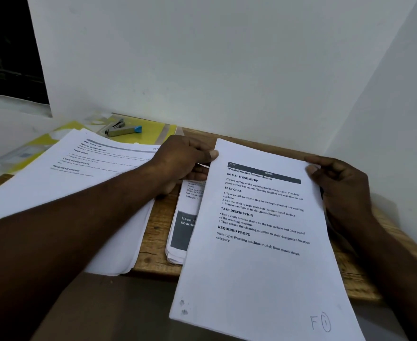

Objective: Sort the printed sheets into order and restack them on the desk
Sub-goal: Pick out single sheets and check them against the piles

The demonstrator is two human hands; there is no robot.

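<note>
Printed sheet (259, 242) w/ dark header bar tilted above small pile (179, 232), big stack (62, 183) to its left on desk (153, 242).

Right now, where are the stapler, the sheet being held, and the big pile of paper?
stapler (120, 131), head view, its metal body.
held sheet (259, 267), head view, the blank middle.
big pile (30, 183), head view, its top page.

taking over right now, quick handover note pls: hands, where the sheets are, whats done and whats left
Left hand: pinches the top left corner of the held sheet.
Right hand: grips its top right edge.
The held sheet is headed Washing Machine Exterior Cleaning and is raised over the small pile at mid desk. The large pile lies to the left.
Done: sheets lie in two piles.
To do: place this sheet, finish ordering, make one stack. How far the order goes cannot be told.
</note>
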